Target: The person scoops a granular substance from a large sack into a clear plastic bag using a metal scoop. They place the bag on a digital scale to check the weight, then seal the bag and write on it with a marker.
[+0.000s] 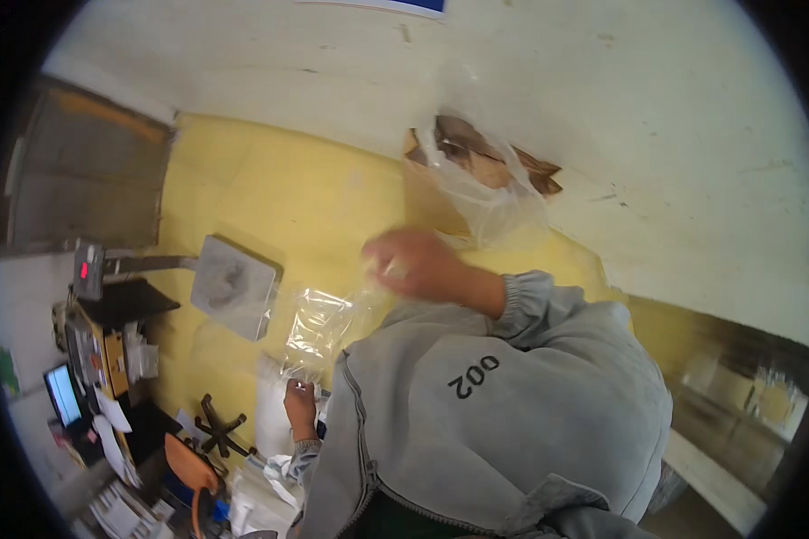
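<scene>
A clear, shiny plastic bag hangs stretched between my two hands. My left hand is closed on its lower end, fingers pinched together. Up at the other end, my right hand is curled, with a bit of whitish film showing at its fingers. Motion blurs this hand, so its exact hold on the film is hard to make out. Beyond my right hand stands a brown paper sack with a translucent plastic liner bunched at its mouth.
A floor scale with a grey platform and a red-lit display stands left on the yellow floor. White sacks lie beside my left hand. An orange office chair and a desk with a monitor are lower left.
</scene>
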Motion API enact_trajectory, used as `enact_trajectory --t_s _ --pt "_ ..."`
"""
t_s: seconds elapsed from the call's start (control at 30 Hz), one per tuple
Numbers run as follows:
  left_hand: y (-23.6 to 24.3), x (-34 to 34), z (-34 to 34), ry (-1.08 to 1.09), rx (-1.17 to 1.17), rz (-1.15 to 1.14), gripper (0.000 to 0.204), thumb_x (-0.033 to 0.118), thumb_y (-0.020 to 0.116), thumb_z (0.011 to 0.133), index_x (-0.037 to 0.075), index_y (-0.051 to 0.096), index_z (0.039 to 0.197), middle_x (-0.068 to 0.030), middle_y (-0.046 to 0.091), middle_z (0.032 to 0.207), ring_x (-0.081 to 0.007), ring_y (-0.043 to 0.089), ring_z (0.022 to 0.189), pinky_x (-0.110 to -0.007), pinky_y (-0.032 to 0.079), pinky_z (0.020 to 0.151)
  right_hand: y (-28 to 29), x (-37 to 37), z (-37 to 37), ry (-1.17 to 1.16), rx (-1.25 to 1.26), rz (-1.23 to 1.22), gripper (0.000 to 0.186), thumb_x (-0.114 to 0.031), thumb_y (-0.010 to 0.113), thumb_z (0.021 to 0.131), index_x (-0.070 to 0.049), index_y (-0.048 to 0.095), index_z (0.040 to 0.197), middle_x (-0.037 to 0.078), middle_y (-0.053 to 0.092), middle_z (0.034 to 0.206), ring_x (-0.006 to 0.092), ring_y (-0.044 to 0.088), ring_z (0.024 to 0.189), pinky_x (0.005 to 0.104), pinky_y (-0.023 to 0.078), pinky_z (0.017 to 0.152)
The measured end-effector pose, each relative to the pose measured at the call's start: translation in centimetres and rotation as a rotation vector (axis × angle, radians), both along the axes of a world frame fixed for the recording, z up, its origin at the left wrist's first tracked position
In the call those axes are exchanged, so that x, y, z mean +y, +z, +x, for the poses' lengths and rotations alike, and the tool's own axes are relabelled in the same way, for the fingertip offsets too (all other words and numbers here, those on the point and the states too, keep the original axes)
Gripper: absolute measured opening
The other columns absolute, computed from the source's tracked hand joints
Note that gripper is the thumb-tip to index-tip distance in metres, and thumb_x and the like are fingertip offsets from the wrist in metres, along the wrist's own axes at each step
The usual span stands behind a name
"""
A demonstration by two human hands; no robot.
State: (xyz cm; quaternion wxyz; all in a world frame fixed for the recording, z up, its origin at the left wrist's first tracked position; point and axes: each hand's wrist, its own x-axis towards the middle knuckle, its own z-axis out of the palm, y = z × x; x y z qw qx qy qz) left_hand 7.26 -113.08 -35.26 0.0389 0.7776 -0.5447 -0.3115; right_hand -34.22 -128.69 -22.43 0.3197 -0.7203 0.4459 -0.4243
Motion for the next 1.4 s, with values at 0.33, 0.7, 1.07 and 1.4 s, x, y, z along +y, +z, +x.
enact_trajectory --t_s 0.33,0.7,1.07,1.4 --pt "2.6 -20.0 -6.6 -0.459 -0.142 0.004 0.034 0.03 0.059 0.086 0.0 0.055 0.071 -0.0227 0.06 0.073 -0.0412 0.058 0.068 -0.047 0.043 0.058 -5.1 -10.8 -12.9 -0.362 0.787 0.321 0.014 -0.009 0.05 0.08 -0.001 0.058 0.09 0.013 0.062 0.088 0.0294 0.061 0.086 0.0415 0.049 0.073" --pt "-0.6 -16.8 -5.7 -0.282 0.166 0.286 0.024 0.031 0.052 0.09 0.008 0.058 0.093 -0.0193 0.064 0.077 -0.0382 0.062 0.072 -0.047 0.047 0.063 -21.5 -22.2 -14.6 -0.038 1.134 0.754 0.029 -0.019 0.058 0.077 -0.006 0.063 0.102 0.013 0.064 0.099 0.0286 0.06 0.099 0.0413 0.049 0.079" --pt "-3.5 -19.4 -3.9 -0.215 0.336 0.306 0.022 0.026 0.055 0.088 0.005 0.057 0.088 -0.016 0.061 0.065 -0.0305 0.061 0.059 -0.041 0.045 0.055 -15.8 -16.5 -13.9 -0.084 1.558 1.025 0.045 -0.034 0.066 0.072 -0.008 0.062 0.108 0.016 0.063 0.104 0.027 0.06 0.102 0.04 0.049 0.083" --pt "-4.4 -23.0 -6.6 -0.499 0.197 0.322 0.015 0.011 0.056 0.074 0.004 0.053 0.087 -0.0194 0.058 0.067 -0.036 0.059 0.064 -0.044 0.046 0.059 -15.5 -14.0 -18.3 -0.261 1.326 0.8 0.048 -0.04 0.071 0.069 -0.007 0.065 0.103 0.015 0.067 0.098 0.0282 0.065 0.091 0.0396 0.052 0.077"
